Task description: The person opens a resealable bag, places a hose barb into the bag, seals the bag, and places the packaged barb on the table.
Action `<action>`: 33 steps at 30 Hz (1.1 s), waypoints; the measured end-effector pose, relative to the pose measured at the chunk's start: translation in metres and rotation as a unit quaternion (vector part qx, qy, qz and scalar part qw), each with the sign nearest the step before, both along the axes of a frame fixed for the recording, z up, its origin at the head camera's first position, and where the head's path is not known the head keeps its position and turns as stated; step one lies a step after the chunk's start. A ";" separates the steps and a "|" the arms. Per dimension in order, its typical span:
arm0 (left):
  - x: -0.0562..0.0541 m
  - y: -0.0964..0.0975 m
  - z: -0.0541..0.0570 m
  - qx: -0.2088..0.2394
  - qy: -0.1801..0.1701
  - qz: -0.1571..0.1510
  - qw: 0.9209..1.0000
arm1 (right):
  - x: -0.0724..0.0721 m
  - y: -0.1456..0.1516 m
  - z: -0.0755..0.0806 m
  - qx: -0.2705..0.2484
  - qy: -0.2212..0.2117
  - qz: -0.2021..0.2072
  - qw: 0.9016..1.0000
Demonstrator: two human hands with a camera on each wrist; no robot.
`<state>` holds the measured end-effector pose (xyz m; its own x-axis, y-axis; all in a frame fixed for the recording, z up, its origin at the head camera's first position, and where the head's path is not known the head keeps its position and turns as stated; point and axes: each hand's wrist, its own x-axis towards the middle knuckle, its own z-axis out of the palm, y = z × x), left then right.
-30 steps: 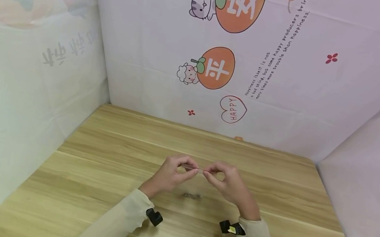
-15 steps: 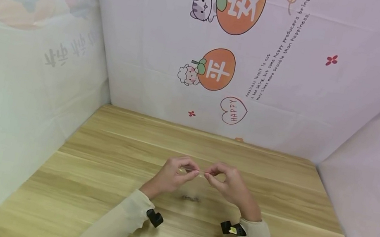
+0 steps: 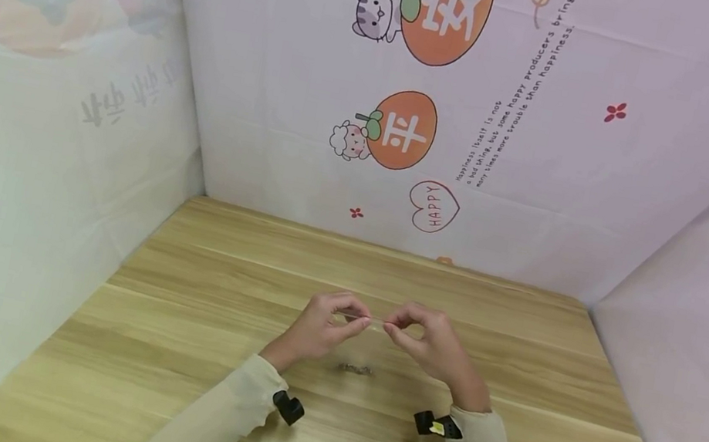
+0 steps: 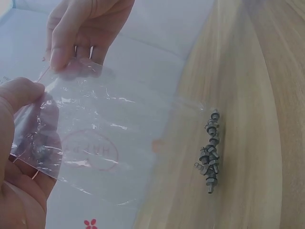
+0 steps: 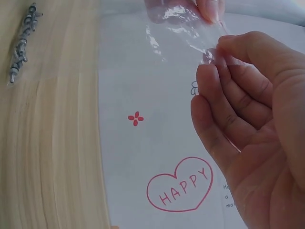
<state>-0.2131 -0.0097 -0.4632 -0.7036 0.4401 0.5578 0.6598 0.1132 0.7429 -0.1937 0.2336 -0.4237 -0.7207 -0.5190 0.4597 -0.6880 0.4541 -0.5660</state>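
Note:
Both hands hold a clear plastic zip bag [image 4: 97, 107] by its top edge, where a thin reddish line runs. My left hand [image 3: 321, 327] pinches this edge between thumb and fingers. Just to its right, my right hand [image 3: 432, 343] pinches the same edge, leaving a small gap between the fingertips. Several small metal screws [image 4: 211, 155], with nuts or washers on them, lie in a row along the bag's bottom. In the head view they appear as a small grey cluster [image 3: 356, 369] below the hands. The bag's see-through body hangs between.
Below the hands is a wood-grain table [image 3: 235, 263]. A white printed cloth [image 3: 279, 83] stands as a wall behind it, and pale cloth walls [image 3: 110, 211] flank both sides. A black wrist camera [image 3: 288, 407] sits at each sleeve cuff.
My right hand has shifted slightly right, so the gap between the fingertips is a little wider. The screws, blurred a second ago, now hang steadier. Both hands keep their pinch.

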 end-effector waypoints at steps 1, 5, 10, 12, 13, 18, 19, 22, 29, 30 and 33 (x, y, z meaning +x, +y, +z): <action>0.000 0.000 0.000 0.000 -0.001 0.003 1.000 | 0.000 0.001 0.000 -0.001 0.000 -0.001 1.000; -0.001 0.000 -0.002 -0.003 0.000 0.011 1.000 | 0.000 0.005 0.001 0.002 -0.001 -0.005 1.000; -0.002 -0.002 -0.001 -0.007 -0.004 0.002 1.000 | 0.000 0.006 0.003 0.007 -0.001 -0.005 1.000; -0.003 -0.004 0.000 -0.010 -0.017 0.004 1.000 | 0.000 0.006 0.003 0.002 -0.002 -0.006 1.000; -0.004 -0.006 0.000 -0.012 -0.026 0.007 1.000 | -0.001 0.006 0.003 0.000 -0.004 -0.008 1.000; -0.010 -0.019 0.000 -0.013 -0.061 0.032 0.998 | -0.002 0.012 0.000 -0.010 -0.019 -0.036 0.999; -0.012 -0.022 0.000 -0.012 -0.064 0.036 0.997 | -0.002 0.014 0.000 -0.009 -0.026 -0.045 0.999; -0.015 -0.029 0.001 -0.017 -0.071 0.044 0.996 | -0.001 0.018 0.000 -0.004 -0.043 -0.069 0.997; -0.017 -0.036 0.005 -0.041 -0.073 0.029 0.996 | -0.001 0.024 0.001 0.007 -0.073 -0.093 0.993; -0.017 -0.037 0.006 -0.044 -0.071 0.025 0.996 | -0.001 0.024 0.002 0.007 -0.074 -0.091 0.993; -0.016 -0.037 0.008 -0.050 -0.063 0.006 0.997 | 0.000 0.026 0.005 0.008 -0.073 -0.077 0.994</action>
<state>-0.2291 -0.0472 -0.4550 -0.7708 0.4797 0.4192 0.5607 0.1984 0.8039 -0.1933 0.2595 -0.4184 -0.8504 -0.4039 0.3372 -0.5210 0.5572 -0.6466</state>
